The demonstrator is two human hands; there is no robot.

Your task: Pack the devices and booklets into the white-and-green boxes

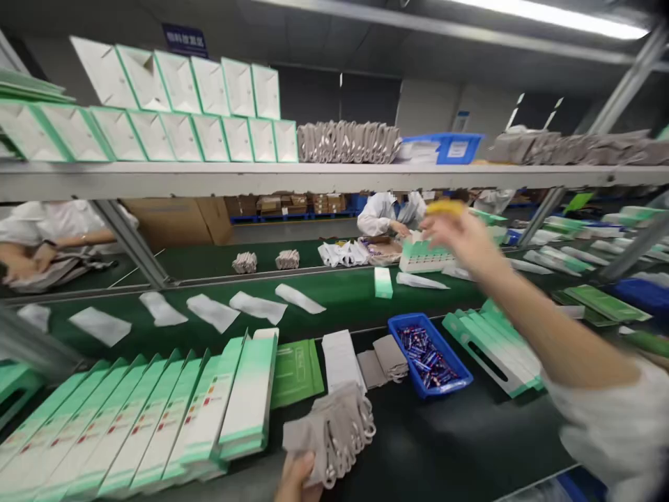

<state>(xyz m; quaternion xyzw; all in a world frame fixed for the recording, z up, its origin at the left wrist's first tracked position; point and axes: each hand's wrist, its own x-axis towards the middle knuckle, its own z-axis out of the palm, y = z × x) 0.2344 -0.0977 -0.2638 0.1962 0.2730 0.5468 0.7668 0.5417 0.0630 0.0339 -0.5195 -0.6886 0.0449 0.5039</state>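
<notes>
My left hand [297,477] grips a bundle of grey folded cloth pieces [334,429] with looped edges, at the bottom middle. My right hand [454,230] is raised at the right, over the far side of the belt, and smeared by motion. A blurred yellow thing [445,207] shows at its fingers; its kind is unclear. Beyond the bundle lie white paper sheets [342,355], folded grey cloths [391,357] and a flat green packet [297,373]. To their right is a blue tray [456,382] full of small blue and red wrapped items.
Green-and-white boxes stand in a row [172,418] at the left; more boxes [491,345] lean at the right. White packets [212,312] lie along the green belt [345,296]. A loaded shelf [219,180] crosses overhead on metal posts. Co-workers in white sit across the belt.
</notes>
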